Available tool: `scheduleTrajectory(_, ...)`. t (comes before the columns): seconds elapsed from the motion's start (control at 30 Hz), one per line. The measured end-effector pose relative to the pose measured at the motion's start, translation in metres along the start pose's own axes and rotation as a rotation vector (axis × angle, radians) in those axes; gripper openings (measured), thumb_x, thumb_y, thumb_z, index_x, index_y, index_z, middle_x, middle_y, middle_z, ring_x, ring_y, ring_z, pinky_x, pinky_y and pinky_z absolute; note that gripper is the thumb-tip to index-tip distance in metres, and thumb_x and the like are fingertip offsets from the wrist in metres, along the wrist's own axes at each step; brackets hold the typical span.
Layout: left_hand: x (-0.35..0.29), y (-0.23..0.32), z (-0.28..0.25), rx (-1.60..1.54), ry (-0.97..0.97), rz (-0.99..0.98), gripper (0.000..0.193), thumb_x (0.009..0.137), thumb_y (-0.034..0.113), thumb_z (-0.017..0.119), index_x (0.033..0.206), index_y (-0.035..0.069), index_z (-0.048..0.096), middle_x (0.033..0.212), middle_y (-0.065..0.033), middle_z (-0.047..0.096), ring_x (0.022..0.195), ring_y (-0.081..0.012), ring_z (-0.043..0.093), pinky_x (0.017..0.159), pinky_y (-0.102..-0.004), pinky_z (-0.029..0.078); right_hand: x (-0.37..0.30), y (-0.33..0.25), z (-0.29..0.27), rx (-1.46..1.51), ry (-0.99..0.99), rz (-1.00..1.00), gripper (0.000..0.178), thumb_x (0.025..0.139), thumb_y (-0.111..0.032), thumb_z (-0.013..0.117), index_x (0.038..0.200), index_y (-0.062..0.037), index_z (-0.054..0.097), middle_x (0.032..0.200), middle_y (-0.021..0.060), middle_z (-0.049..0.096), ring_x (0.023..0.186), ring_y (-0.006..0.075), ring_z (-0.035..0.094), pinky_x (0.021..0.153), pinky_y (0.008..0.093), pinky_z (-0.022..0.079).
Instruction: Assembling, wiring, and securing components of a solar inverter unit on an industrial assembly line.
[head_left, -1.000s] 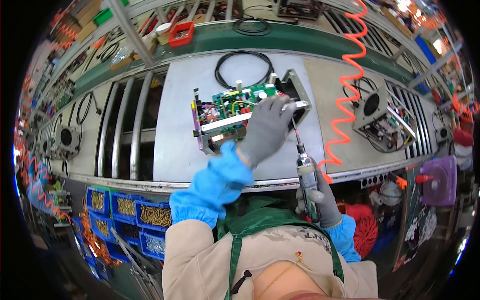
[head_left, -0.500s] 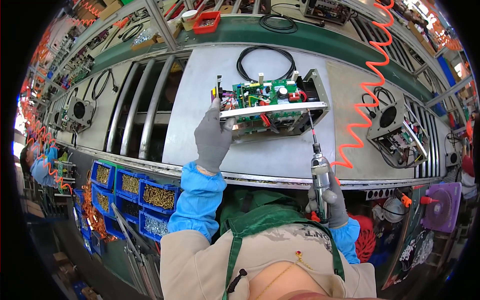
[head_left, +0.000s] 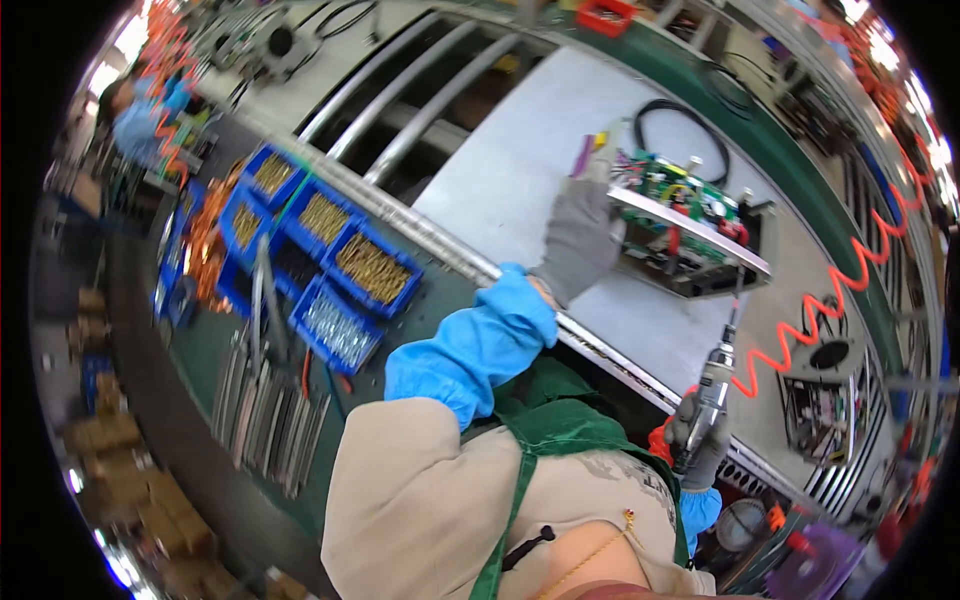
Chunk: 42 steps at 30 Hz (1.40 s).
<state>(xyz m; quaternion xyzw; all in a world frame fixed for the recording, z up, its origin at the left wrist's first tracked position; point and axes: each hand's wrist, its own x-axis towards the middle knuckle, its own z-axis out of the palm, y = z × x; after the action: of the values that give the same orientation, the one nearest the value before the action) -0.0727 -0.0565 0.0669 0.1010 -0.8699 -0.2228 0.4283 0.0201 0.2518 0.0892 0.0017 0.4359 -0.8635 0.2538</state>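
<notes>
An open metal chassis with green circuit boards (head_left: 672, 190) and a white front rail (head_left: 690, 232) rests on the pale board (head_left: 500, 185) on the bench. My left hand (head_left: 585, 235), in a grey glove, is closed round the chassis's left end. In my gloved right hand (head_left: 700, 440) is a power screwdriver (head_left: 714, 385), its long bit pointing up at the rail's right end. Whether the bit tip touches a screw cannot be made out. A coiled black cable (head_left: 690, 110) lies behind the chassis.
Blue bins (head_left: 375, 268) of brass-coloured and silvery screws stand to the left. An orange coiled air hose (head_left: 800, 335) hangs at the right, near a second chassis (head_left: 820, 410). Metal rollers (head_left: 410, 140) lie left of the board. Metal strips (head_left: 270, 420) lean below the bins.
The view has swung left and tilted, so the bench runs diagonally and more of the bins shows. Both hands keep their holds, and the screwdriver remains at the rail's right end.
</notes>
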Motion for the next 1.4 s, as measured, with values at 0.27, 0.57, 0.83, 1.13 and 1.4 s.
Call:
scheduleTrajectory(0.27,-0.077,-0.090,-0.136,0.102,-0.274,-0.527,0.024,0.081,0.012,0.059,0.101,0.009,0.071,0.087,-0.0125,0.070,0.083,-0.0321,0.067,0.078,-0.0389,0.053,0.005,0.016,-0.018,0.197,-0.211,0.276,0.081,0.076,-0.038,0.075,0.133,0.0056,0.038,0.098,0.0198,0.061,0.069,0.0266,0.066,0.070,0.0418,0.058)
scheduleTrajectory(0.57,-0.119,-0.193,-0.170,0.834,-0.355,-0.620,0.050,0.084,0.031,0.065,0.129,0.012,0.055,0.098,-0.0054,0.065,0.098,-0.0247,0.060,0.086,-0.0413,0.044,0.023,0.024,0.016,-0.285,-0.311,0.616,0.090,0.061,-0.046,0.080,0.129,-0.0005,0.043,0.087,0.0120,0.063,0.063,0.0168,0.062,0.056,0.0267,0.052)
scheduleTrajectory(0.83,-0.128,-0.199,-0.174,0.552,0.041,-0.497,0.031,0.080,0.014,0.069,0.109,0.008,0.062,0.094,-0.0094,0.065,0.085,-0.0264,0.063,0.076,-0.0405,0.051,0.020,0.024,0.029,-0.320,-0.311,0.699,0.099,0.063,-0.042,0.079,0.142,-0.0052,0.031,0.090,0.0118,0.062,0.064,0.0151,0.061,0.055,0.0258,0.051)
scheduleTrajectory(1.13,-0.094,-0.047,-0.123,-1.094,-0.169,-1.083,0.043,0.092,0.008,0.057,0.133,-0.001,0.046,0.108,-0.0093,0.060,0.092,-0.0132,0.057,0.085,-0.0284,0.050,0.025,0.024,0.062,-0.556,-0.515,0.622,0.111,0.068,-0.009,0.076,0.155,-0.0127,0.008,0.123,0.0085,0.048,0.086,0.0130,0.051,0.081,0.0277,0.045)
scheduleTrajectory(1.4,-0.088,-0.026,-0.102,-1.277,-0.208,-1.148,0.040,0.094,0.011,0.058,0.131,-0.002,0.048,0.099,-0.0076,0.063,0.085,-0.0121,0.060,0.081,-0.0282,0.053,0.017,0.023,0.057,-0.623,-0.470,0.570,0.107,0.069,-0.009,0.075,0.155,-0.0128,0.012,0.118,0.0084,0.050,0.084,0.0130,0.052,0.079,0.0281,0.045)
